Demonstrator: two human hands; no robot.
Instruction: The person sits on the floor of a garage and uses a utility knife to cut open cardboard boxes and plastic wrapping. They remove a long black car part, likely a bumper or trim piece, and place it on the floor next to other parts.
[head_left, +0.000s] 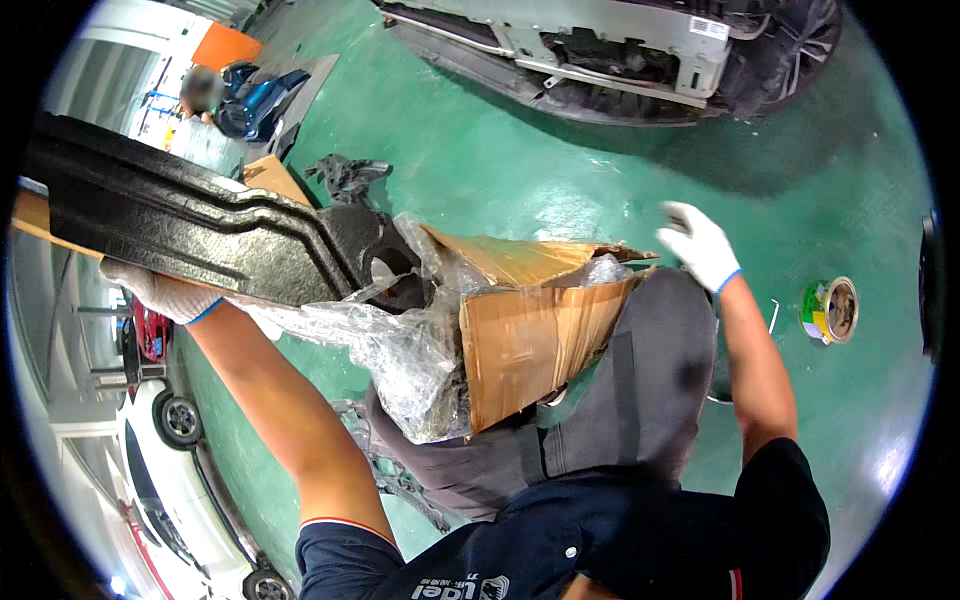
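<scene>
A long black moulded car part (215, 225), ribbed and glossy, stretches from the far left to the middle. My left hand (165, 290), in a white knit glove, grips its lower edge, with the fingers partly hidden underneath. The part's right end is wrapped in torn clear plastic film (400, 360). Creased brown cardboard (535, 345) covers the wrapping beyond that and rests by my knees. My right hand (697, 240), gloved too, hovers just past the cardboard's right tip, apart from it. It holds nothing, and its fingers are loosely extended.
A partly stripped car front (620, 60) stands at the top. An open tin (830, 310) sits on the green floor (540, 160) at right. Dark crumpled material (350, 178) lies behind the part. A white car (175, 490) is lower left; another person (205, 95) is far left.
</scene>
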